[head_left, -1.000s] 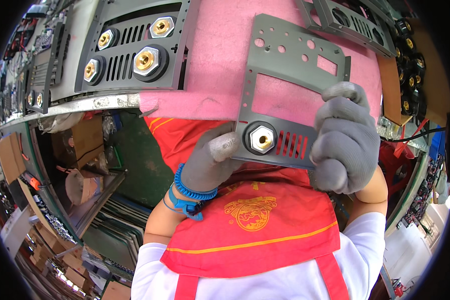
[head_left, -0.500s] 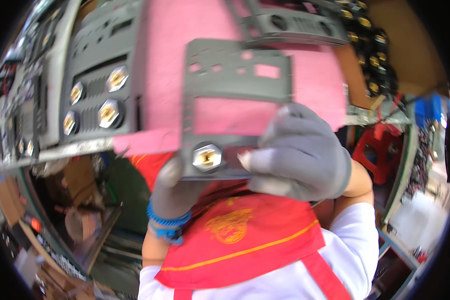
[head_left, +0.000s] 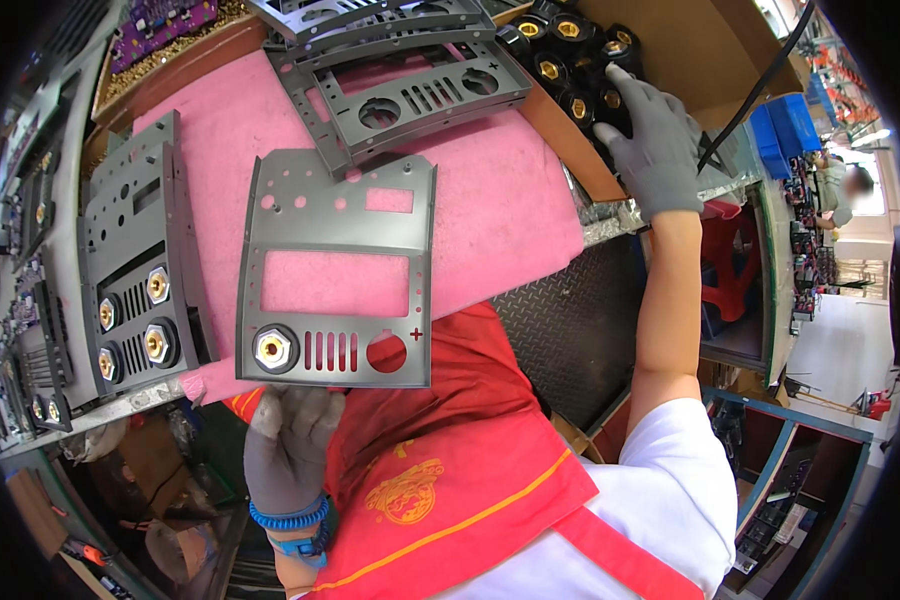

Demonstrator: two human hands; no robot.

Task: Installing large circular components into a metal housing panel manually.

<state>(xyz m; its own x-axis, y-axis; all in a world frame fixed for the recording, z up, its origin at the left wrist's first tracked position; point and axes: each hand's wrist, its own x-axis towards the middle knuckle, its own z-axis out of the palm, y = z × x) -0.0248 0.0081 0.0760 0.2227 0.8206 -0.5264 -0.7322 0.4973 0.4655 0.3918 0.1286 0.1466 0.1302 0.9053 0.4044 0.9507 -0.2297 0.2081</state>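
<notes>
A grey metal panel (head_left: 338,230) with slots and cutouts lies at the near edge of the pink mat (head_left: 490,215). A socket with a hex nut and brass centre (head_left: 273,349) fills its lower left hole; the round hole at lower right shows only red cloth behind. My left hand (head_left: 288,450), in a grey glove, is just below the panel's near edge, fingers curled; what they hold, if anything, is hidden. My right hand (head_left: 658,145), also gloved, reaches into a cardboard box (head_left: 576,140) of black sockets (head_left: 577,108), thumb and fingers apart at them.
Several similar panels (head_left: 425,95) are stacked at the far side. On the left stands a panel with sockets fitted (head_left: 135,270). A purple circuit board (head_left: 165,30) is in a tray of small brass parts at far left. A black cable (head_left: 760,85) hangs by the box.
My right hand has left the panel and moved far right to the box of sockets. My left hand has slid below the panel's edge. The view has shifted.
</notes>
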